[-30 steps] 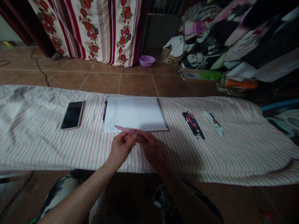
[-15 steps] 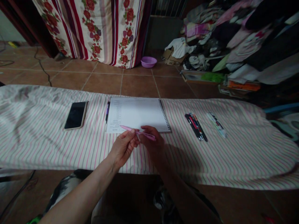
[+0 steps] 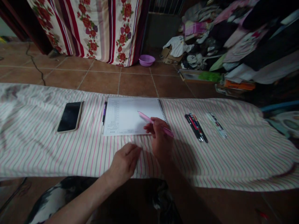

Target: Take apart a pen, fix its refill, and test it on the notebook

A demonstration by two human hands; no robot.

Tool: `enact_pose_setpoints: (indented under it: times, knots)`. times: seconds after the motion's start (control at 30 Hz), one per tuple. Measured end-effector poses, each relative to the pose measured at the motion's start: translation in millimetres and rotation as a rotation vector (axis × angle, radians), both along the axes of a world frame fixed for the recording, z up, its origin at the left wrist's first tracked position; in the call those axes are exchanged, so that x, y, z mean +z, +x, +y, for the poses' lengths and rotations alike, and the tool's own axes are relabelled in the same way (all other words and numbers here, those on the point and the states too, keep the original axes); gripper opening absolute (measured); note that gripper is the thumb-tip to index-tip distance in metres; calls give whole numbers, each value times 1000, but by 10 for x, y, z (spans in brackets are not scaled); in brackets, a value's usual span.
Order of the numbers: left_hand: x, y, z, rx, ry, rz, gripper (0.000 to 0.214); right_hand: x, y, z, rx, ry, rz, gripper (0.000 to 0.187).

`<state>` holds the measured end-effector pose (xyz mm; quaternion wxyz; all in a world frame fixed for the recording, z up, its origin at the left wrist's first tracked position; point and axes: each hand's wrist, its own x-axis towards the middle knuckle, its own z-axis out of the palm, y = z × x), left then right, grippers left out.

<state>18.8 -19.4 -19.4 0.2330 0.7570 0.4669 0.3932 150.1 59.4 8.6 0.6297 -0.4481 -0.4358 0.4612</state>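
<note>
Your grip: left hand, lower centre, curled closed, can't tell what's inside; right hand pinched around the pink pen, tip mid-frame over the notebook, contact unclear. On your striped desk, left to right: phone left of centre, purple-black pen beside the notebook's left edge, notebook, pen bunch, then white stick, right of centre.

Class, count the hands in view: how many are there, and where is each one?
2. The right hand is by the near right corner of the notebook, holding the pink pen; the left hand, curled, is over the striped cloth. No others show.
</note>
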Motion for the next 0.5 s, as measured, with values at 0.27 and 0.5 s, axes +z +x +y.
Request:
enact_pose_setpoints:
  times: [0.27,0.5]
  knots:
    - [-42,-143,13,74,222,191,25,9,53,74,-122,-51,1,25]
    - [-65,-72,146,104,251,315,32,33,121,90,-68,-110,-72,24]
